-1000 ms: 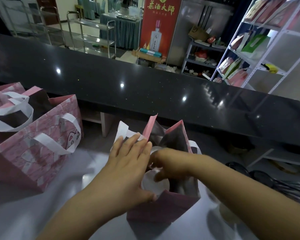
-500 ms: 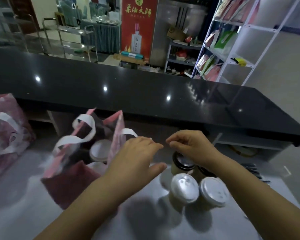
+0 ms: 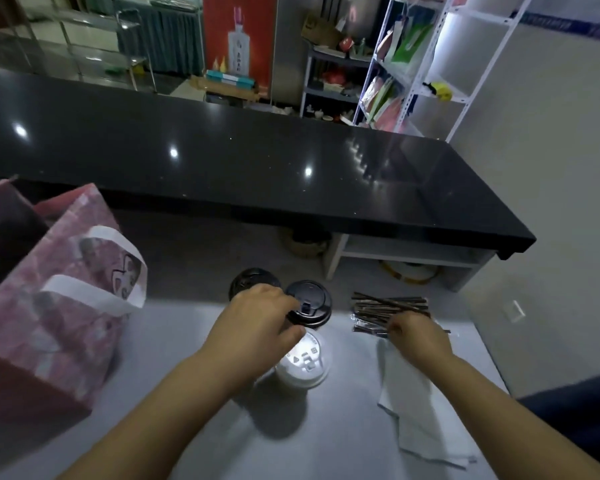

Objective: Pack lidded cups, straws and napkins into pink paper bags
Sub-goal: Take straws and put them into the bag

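1. Your white table (image 3: 187,427) has bare surface in the lower middle of the frame, between the pink bag (image 3: 59,306) on the left and the cups at centre.
2. The table's right edge runs just past the napkins (image 3: 413,403), at lower right.
3. The black counter (image 3: 222,161) crosses the frame above the table's far side, close behind the cups.
4. Three lidded cups stand bunched at centre: a white-lidded cup (image 3: 305,362) nearest you and a black-lidded cup (image 3: 309,303) behind it. A second black-lidded cup (image 3: 253,282) is partly hidden.
5. Your left hand (image 3: 257,320) arches over these cups with its fingers bent down. I cannot tell whether it grips one.
6. Your right hand (image 3: 418,337) has curled fingers at the near edge of the straws (image 3: 388,308), above the napkins. I cannot tell whether it is grasping them.
7. A white shelf rack (image 3: 447,64) stands at upper right.
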### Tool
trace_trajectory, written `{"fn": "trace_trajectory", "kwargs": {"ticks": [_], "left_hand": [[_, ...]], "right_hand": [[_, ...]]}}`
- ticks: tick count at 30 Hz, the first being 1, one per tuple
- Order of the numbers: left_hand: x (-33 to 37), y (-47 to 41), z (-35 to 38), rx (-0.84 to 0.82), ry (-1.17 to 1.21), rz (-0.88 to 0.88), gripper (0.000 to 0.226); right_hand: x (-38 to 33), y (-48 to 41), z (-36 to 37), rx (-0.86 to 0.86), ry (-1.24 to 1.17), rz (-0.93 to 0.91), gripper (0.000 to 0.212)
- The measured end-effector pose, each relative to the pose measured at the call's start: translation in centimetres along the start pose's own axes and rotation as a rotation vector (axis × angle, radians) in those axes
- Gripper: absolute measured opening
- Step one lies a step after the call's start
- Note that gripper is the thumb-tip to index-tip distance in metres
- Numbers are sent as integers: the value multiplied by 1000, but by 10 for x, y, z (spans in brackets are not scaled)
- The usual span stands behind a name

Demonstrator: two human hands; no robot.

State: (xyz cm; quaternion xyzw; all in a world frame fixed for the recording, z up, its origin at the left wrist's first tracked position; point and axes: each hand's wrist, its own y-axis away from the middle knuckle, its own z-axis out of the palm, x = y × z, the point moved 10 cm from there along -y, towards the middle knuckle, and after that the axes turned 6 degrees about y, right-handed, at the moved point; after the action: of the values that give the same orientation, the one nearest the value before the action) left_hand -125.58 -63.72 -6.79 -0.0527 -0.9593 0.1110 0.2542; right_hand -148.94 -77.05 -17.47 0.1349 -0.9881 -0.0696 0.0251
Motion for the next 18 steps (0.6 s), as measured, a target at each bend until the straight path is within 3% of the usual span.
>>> {"fn": "trace_trajectory", "kwargs": {"ticks": [7, 18], "left_hand": [[13, -17, 26, -22, -2, -44, 39], [15, -31, 41, -57, 13, -67, 36]], "right_hand": [[13, -18, 17, 48, 123, -87, 31], [17, -32, 19, -6, 18, -141, 13]]}}
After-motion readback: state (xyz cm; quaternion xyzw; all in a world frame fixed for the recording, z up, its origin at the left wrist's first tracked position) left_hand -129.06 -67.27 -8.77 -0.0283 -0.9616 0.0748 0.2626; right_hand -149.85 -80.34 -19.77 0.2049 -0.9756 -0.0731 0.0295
